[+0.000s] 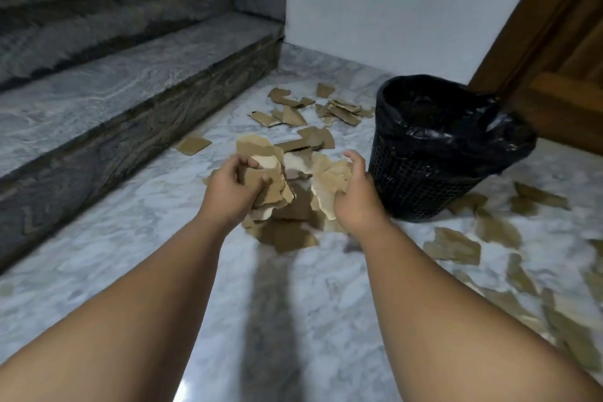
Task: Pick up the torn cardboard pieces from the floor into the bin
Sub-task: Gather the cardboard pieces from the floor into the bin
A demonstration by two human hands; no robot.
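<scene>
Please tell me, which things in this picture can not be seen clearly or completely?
Head view only:
1. Inside of the bin: its black liner hides any contents.
2. Floor pieces at far right: blurred, shapes unclear.
3. Number of pieces in the cardboard bundle that the left hand and right hand grip: overlapping, blurred.
4. Door: cut off by the right edge.

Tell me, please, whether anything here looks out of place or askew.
Yes. Torn cardboard pieces lie scattered over the floor on both sides of the bin, some near the step. The bin's black liner sits lopsided, bunched out on the side towards the wooden door.
</scene>
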